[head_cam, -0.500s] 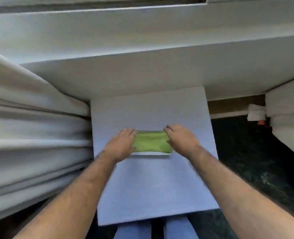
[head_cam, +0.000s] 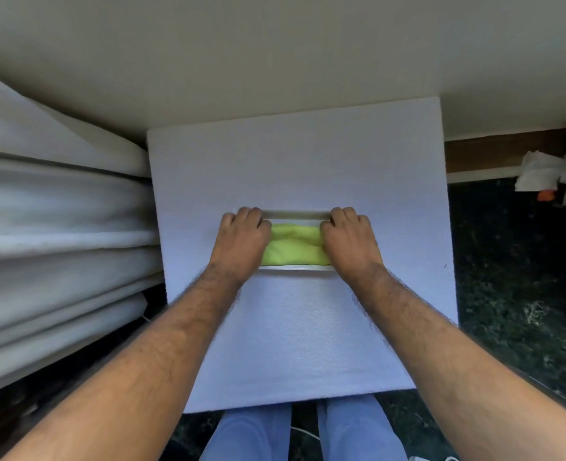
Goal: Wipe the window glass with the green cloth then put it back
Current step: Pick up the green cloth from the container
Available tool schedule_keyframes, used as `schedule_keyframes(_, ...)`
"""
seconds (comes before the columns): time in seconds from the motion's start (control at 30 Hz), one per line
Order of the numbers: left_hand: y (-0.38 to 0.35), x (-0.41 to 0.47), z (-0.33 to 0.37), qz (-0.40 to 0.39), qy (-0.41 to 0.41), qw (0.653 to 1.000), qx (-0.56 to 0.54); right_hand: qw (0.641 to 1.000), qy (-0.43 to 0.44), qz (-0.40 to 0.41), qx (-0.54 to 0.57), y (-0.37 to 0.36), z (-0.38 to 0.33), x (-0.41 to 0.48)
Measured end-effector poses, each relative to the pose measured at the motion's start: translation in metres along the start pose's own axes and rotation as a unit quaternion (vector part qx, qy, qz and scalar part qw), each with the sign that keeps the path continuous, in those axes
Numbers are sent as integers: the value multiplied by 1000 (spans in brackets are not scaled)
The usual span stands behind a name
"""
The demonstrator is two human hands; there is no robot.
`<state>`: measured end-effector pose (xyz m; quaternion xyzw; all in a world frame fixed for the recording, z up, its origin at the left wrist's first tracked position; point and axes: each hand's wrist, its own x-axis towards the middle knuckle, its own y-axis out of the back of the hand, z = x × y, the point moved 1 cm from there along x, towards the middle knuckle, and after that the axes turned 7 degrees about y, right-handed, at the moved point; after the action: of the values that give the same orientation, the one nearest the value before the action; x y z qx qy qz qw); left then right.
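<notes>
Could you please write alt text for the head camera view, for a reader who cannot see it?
Seen from above, a person's left hand and right hand press on either end of a folded green cloth lying in a shallow white tray on a white table. White curtains hang at the left, and dark floor shows at the right.
</notes>
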<state>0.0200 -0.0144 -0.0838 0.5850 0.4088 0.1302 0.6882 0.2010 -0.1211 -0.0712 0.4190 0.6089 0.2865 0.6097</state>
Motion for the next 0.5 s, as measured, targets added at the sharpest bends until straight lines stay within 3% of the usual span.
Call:
schedule_keyframes(0.3,40,1,3,-130,28,986,-104,997,-27,-53,57,30,-4,-12)
schedule_keyframes(0.5,100,-33,-12,-156,87,969,-171,996,-15,-47,73,98,-1,-39)
